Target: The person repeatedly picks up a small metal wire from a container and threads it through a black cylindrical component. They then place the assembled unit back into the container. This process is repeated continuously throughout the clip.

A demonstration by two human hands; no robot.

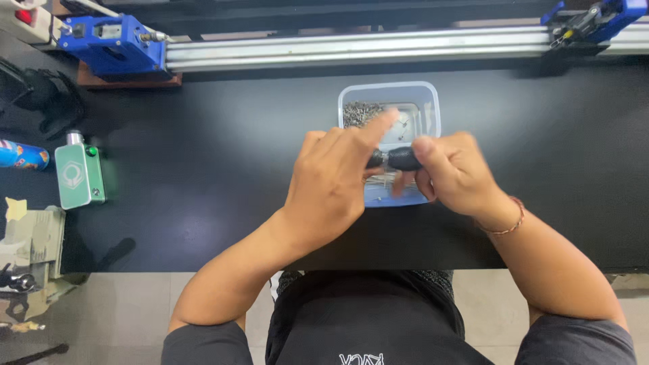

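Observation:
My left hand (334,179) and my right hand (451,172) meet above a clear plastic box (426,101) on the black table (216,176). Between them is a small black oval part (404,159) with a short metal piece at its left end. My right hand pinches the black part between thumb and fingers. My left hand holds the metal end, its index finger stretched out over the box. Inside the box lies a heap of several small metal parts (359,112) at the far left corner. A thin bracelet sits on my right wrist.
An aluminium rail (351,47) runs along the table's far edge, with a blue device (111,44) at its left and another (595,19) at its right. A green rectangular device (79,176) and a can (21,155) lie at the left, clutter below them.

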